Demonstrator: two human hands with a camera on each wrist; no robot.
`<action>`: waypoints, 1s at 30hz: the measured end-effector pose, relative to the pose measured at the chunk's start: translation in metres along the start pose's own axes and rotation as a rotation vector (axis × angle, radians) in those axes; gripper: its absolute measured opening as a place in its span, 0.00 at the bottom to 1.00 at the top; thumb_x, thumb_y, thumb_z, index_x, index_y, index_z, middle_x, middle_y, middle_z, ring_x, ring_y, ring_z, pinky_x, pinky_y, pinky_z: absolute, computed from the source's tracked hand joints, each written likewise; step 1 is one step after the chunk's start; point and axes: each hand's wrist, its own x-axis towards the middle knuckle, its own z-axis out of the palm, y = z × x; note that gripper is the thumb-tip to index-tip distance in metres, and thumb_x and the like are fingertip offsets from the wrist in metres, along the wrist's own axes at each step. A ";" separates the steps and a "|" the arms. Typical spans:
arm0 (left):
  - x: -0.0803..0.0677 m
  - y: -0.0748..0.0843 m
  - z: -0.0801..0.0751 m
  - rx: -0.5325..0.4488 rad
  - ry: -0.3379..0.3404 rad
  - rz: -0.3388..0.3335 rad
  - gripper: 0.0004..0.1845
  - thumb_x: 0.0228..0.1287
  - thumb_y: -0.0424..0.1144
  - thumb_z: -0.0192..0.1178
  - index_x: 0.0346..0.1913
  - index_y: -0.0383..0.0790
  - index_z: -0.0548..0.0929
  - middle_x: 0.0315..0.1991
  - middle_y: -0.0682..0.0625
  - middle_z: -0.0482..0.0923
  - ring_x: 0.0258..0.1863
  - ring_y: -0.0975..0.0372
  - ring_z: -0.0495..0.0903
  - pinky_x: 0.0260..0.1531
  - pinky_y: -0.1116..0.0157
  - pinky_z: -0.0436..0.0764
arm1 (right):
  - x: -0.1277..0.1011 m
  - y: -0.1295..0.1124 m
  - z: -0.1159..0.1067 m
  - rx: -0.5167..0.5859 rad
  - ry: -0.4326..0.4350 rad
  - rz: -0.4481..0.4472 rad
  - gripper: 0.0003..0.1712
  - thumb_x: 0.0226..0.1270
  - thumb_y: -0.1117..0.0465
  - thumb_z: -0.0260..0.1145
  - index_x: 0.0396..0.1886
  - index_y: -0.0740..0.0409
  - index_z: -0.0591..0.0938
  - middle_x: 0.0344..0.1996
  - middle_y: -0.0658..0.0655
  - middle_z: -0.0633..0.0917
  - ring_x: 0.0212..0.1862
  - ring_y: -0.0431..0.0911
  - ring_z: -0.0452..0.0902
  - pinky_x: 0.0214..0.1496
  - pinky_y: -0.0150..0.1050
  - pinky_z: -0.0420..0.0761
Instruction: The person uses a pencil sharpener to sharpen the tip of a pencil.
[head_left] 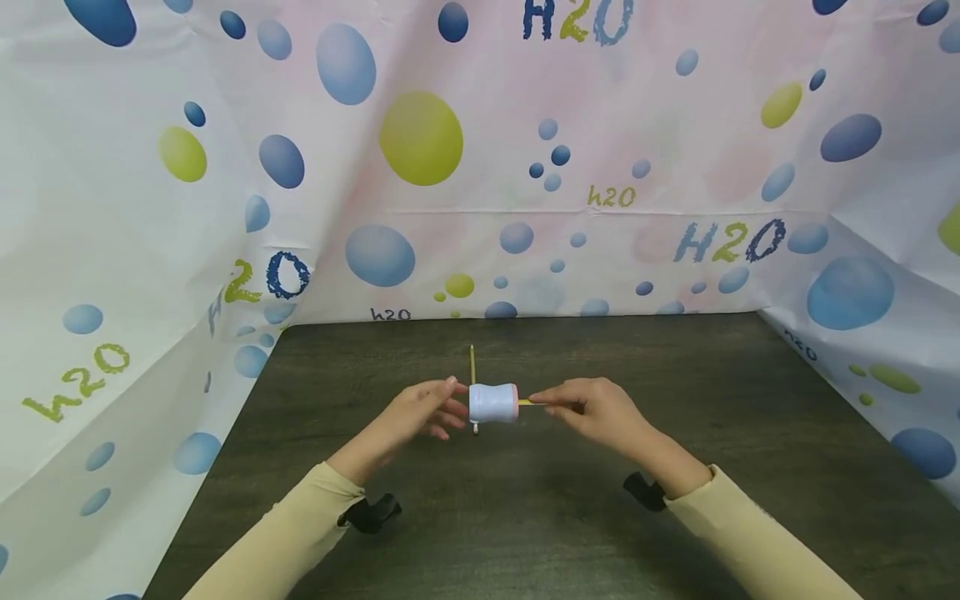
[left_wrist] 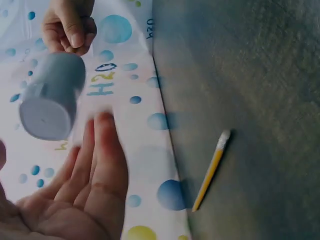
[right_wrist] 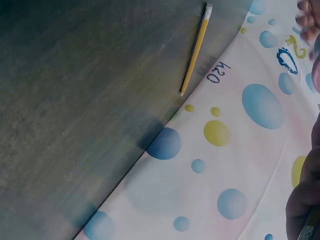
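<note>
A pale bluish-white cup (head_left: 491,403) with a pinkish rim lies sideways in the air between the hands. My right hand (head_left: 600,412) pinches a thin yellow pencil (head_left: 525,402), which reaches to the cup's rim end; its far end is hidden. Beside the cup's base, my left hand (head_left: 420,412) is held with fingers loosely extended. The left wrist view shows those fingers (left_wrist: 107,155) near the cup (left_wrist: 52,97), gripping nothing; whether a fingertip touches it I cannot tell. Another yellow pencil (head_left: 472,364) lies on the table, partly covered by the cup in the head view.
The dark wood-grain table (head_left: 480,517) spreads under both hands. A white cloth (head_left: 480,200) with blue and green dots and "H2O" lettering stands behind it and at both sides. Black straps (head_left: 371,512) hang at the wrists below the cream sleeves (head_left: 288,533).
</note>
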 end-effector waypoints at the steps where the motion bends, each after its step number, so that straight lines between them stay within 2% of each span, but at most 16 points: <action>1: 0.001 -0.001 0.000 -0.030 -0.025 -0.047 0.35 0.81 0.58 0.46 0.68 0.27 0.73 0.56 0.29 0.83 0.44 0.58 0.89 0.42 0.62 0.88 | 0.000 0.000 0.000 -0.016 0.011 -0.011 0.15 0.66 0.66 0.71 0.51 0.52 0.91 0.38 0.53 0.93 0.23 0.28 0.62 0.24 0.28 0.66; 3: 0.003 -0.002 0.001 -0.075 -0.081 -0.118 0.37 0.80 0.59 0.47 0.65 0.24 0.76 0.53 0.30 0.85 0.38 0.65 0.89 0.39 0.67 0.88 | 0.000 0.000 0.001 -0.054 0.031 -0.052 0.14 0.65 0.66 0.72 0.49 0.52 0.91 0.36 0.52 0.92 0.23 0.28 0.62 0.24 0.28 0.65; 6: 0.003 -0.003 0.005 -0.132 -0.129 -0.153 0.38 0.76 0.59 0.54 0.63 0.21 0.77 0.50 0.33 0.88 0.33 0.70 0.88 0.35 0.72 0.86 | 0.000 0.001 0.004 -0.112 0.067 -0.146 0.15 0.61 0.68 0.74 0.48 0.53 0.92 0.34 0.52 0.92 0.23 0.28 0.67 0.23 0.26 0.64; 9: 0.003 -0.004 0.007 -0.182 -0.128 -0.155 0.39 0.71 0.58 0.60 0.61 0.20 0.78 0.46 0.37 0.90 0.32 0.71 0.88 0.33 0.75 0.85 | 0.001 0.001 0.007 -0.179 0.126 -0.234 0.16 0.57 0.70 0.76 0.45 0.54 0.92 0.31 0.52 0.93 0.22 0.31 0.73 0.23 0.24 0.63; 12: 0.004 -0.004 0.009 -0.156 -0.096 -0.119 0.35 0.71 0.54 0.62 0.60 0.19 0.78 0.44 0.35 0.90 0.34 0.68 0.89 0.37 0.71 0.87 | 0.003 0.002 0.008 -0.207 0.171 -0.271 0.16 0.54 0.71 0.77 0.43 0.54 0.93 0.30 0.52 0.93 0.21 0.32 0.74 0.23 0.23 0.61; 15: 0.004 -0.004 0.011 -0.023 -0.029 -0.032 0.29 0.71 0.46 0.65 0.59 0.20 0.79 0.47 0.32 0.88 0.41 0.60 0.90 0.44 0.63 0.89 | 0.005 0.002 0.007 -0.167 0.150 -0.245 0.15 0.56 0.71 0.76 0.44 0.55 0.93 0.31 0.54 0.93 0.20 0.30 0.68 0.22 0.24 0.60; 17: 0.002 -0.002 0.013 0.114 0.031 0.059 0.27 0.68 0.42 0.68 0.60 0.22 0.80 0.51 0.32 0.87 0.45 0.54 0.90 0.46 0.60 0.89 | 0.005 0.002 0.005 -0.083 0.081 -0.178 0.14 0.61 0.70 0.74 0.46 0.56 0.92 0.32 0.55 0.93 0.20 0.28 0.66 0.22 0.25 0.61; 18: 0.001 -0.001 0.013 0.206 0.065 0.121 0.27 0.66 0.41 0.70 0.61 0.24 0.80 0.51 0.33 0.87 0.45 0.53 0.90 0.46 0.59 0.89 | 0.006 0.002 0.003 -0.022 0.034 -0.132 0.13 0.63 0.69 0.72 0.48 0.58 0.91 0.33 0.57 0.93 0.20 0.28 0.64 0.21 0.26 0.62; 21: -0.003 0.003 0.015 0.534 0.156 0.366 0.30 0.57 0.39 0.75 0.61 0.30 0.82 0.52 0.37 0.88 0.48 0.51 0.90 0.45 0.59 0.89 | 0.008 0.005 -0.002 0.176 -0.119 0.004 0.13 0.70 0.68 0.67 0.51 0.62 0.89 0.30 0.60 0.92 0.19 0.30 0.62 0.21 0.28 0.64; 23: -0.005 0.004 0.017 0.695 0.219 0.524 0.31 0.51 0.38 0.78 0.60 0.32 0.84 0.51 0.39 0.89 0.47 0.52 0.90 0.45 0.58 0.89 | 0.009 0.007 -0.005 0.275 -0.201 0.082 0.14 0.73 0.67 0.65 0.53 0.65 0.88 0.27 0.61 0.90 0.18 0.32 0.58 0.21 0.29 0.62; 24: -0.005 0.003 0.017 0.746 0.241 0.577 0.32 0.49 0.38 0.79 0.59 0.33 0.84 0.51 0.40 0.89 0.46 0.52 0.90 0.45 0.58 0.89 | 0.010 0.007 -0.006 0.302 -0.228 0.104 0.14 0.74 0.66 0.64 0.53 0.66 0.88 0.26 0.62 0.89 0.18 0.33 0.57 0.21 0.29 0.61; 26: -0.006 0.003 0.018 0.767 0.255 0.625 0.32 0.47 0.37 0.80 0.58 0.32 0.84 0.50 0.41 0.89 0.47 0.52 0.89 0.46 0.59 0.89 | 0.010 0.009 -0.007 0.322 -0.252 0.117 0.14 0.75 0.66 0.63 0.54 0.66 0.87 0.28 0.63 0.89 0.19 0.34 0.61 0.22 0.30 0.63; 28: -0.006 0.002 0.018 0.721 0.245 0.606 0.32 0.48 0.35 0.80 0.58 0.32 0.83 0.52 0.41 0.88 0.46 0.52 0.88 0.45 0.59 0.88 | 0.009 0.009 -0.007 0.316 -0.241 0.119 0.15 0.75 0.65 0.63 0.55 0.64 0.87 0.33 0.63 0.91 0.22 0.34 0.69 0.24 0.30 0.68; 30: -0.006 0.002 0.018 0.670 0.212 0.556 0.33 0.50 0.34 0.80 0.60 0.32 0.80 0.54 0.41 0.85 0.49 0.52 0.86 0.48 0.57 0.88 | 0.007 0.008 -0.006 0.300 -0.212 0.114 0.15 0.75 0.64 0.63 0.56 0.63 0.87 0.39 0.63 0.92 0.27 0.33 0.76 0.27 0.31 0.73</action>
